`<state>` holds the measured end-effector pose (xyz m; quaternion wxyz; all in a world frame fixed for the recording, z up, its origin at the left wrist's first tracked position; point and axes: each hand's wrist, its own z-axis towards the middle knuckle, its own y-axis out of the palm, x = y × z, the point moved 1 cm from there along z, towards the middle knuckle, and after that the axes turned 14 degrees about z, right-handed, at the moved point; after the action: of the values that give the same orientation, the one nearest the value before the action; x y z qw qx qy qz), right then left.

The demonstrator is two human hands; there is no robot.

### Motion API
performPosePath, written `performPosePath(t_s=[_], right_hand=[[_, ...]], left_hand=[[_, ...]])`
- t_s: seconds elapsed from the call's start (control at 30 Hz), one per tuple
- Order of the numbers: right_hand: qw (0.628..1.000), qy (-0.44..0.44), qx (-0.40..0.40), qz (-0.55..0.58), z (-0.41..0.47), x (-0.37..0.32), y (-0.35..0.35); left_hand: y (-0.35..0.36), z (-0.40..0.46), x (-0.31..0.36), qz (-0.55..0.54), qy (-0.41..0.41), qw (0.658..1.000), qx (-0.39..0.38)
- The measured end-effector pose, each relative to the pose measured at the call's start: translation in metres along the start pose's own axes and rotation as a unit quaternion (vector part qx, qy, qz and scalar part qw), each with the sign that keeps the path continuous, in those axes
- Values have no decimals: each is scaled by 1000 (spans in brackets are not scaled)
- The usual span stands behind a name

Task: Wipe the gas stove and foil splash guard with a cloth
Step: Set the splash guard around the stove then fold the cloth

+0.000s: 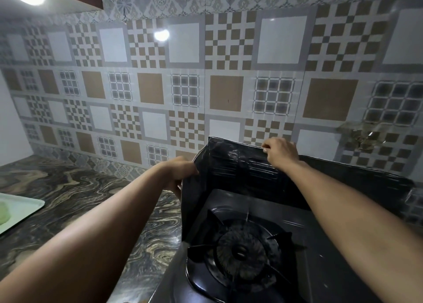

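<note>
A dark marbled stone countertop with swirling tan veins runs along a wall tiled in white, tan and grey checker and grid squares, which catches a bright spot of lamp light. At the countertop's left edge, well apart from the stove, sits a pale green tray.

The gas stove stands on the countertop at lower right, black and glossy, its round burner ringed by a pronged pan support. The foil splash guard rises around the stove's back and left side; it looks dark and crinkled, with faint streaky reflections, and its left panel leans inward over the stove's edge.

The left hand is closed on the front edge of the guard's left panel, just left of the stove. The right hand pinches the top rim of the back panel, above the stove's rear.
</note>
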<state>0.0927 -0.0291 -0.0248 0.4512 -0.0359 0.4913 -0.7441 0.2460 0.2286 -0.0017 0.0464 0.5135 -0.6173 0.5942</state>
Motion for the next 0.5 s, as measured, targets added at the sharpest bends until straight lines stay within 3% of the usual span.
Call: performPosePath(t_s=[0.13, 0.5], right_hand=[[1000, 14, 1, -13, -1, 1, 0], [991, 34, -89, -89, -6, 11, -2]], left_hand=[[2, 4, -5, -14, -6, 1000, -3], [6, 7, -15, -22, -23, 999, -30]])
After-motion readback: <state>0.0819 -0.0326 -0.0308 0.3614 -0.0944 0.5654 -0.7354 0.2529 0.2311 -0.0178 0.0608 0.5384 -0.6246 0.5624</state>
